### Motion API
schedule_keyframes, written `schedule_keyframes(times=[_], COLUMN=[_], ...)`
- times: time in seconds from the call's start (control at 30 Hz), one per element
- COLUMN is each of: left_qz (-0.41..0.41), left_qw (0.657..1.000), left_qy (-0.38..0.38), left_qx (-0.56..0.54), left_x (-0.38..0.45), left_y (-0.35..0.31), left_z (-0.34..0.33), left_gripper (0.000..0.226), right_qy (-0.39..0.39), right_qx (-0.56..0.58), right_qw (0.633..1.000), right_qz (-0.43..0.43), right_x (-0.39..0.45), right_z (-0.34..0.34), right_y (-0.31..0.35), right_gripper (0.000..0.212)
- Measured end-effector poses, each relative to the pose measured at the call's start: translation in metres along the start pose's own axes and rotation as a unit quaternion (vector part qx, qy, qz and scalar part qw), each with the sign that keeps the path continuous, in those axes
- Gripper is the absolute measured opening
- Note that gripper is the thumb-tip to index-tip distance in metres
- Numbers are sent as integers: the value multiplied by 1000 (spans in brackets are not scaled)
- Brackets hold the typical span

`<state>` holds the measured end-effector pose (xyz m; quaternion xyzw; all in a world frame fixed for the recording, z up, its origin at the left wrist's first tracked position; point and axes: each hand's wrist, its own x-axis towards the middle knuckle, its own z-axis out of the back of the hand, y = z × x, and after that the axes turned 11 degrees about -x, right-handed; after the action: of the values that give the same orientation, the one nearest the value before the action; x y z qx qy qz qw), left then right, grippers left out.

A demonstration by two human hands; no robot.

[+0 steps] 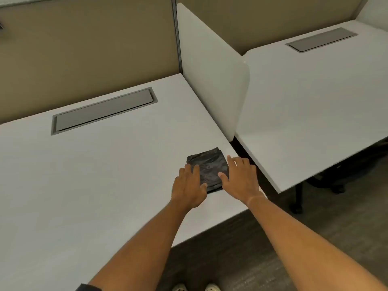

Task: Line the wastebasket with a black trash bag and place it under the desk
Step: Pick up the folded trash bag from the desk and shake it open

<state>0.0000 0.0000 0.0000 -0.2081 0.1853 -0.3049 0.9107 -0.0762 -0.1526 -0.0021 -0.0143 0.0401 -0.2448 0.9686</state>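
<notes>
A folded black trash bag [210, 166] lies flat near the right front corner of the white desk [105, 175]. My left hand [189, 185] rests on the bag's left edge, fingers spread and laid over it. On the bag's right edge sits my right hand [241, 179], thumb on the plastic, fingers stretched past the desk's corner. Both hands touch the bag; neither has closed around it. No wastebasket is in view.
A white divider panel [212, 76] stands at the desk's right side, with a second white desk [315, 101] beyond it. A grey cable hatch [102, 112] is set in the near desk. Dark carpet [241, 248] and chair legs [298, 198] lie below.
</notes>
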Motion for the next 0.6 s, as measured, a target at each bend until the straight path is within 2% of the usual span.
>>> schedule_keyframes(times=[0.1,0.3,0.5,0.6], left_qz=[62,115,152,208], left_qw=[993,976,944,901], left_qy=[0,-14,-68,-96], left_qx=[-103,-185,-284,-368], left_x=[13,39,55,61], left_y=[5,16,16,13], left_z=[-15,-28,-28,-27], left_gripper=[50,35,46,47], right_qy=[17,54,86,87], right_qx=[23,96,183,221], right_qw=[999,990,969,960], right_qz=[-29,-86,-140,-151], right_x=[13,33,43,44], right_z=[-18,-36,-39,-39], right_y=[4,10,8,6], right_gripper=[49,29,26,30])
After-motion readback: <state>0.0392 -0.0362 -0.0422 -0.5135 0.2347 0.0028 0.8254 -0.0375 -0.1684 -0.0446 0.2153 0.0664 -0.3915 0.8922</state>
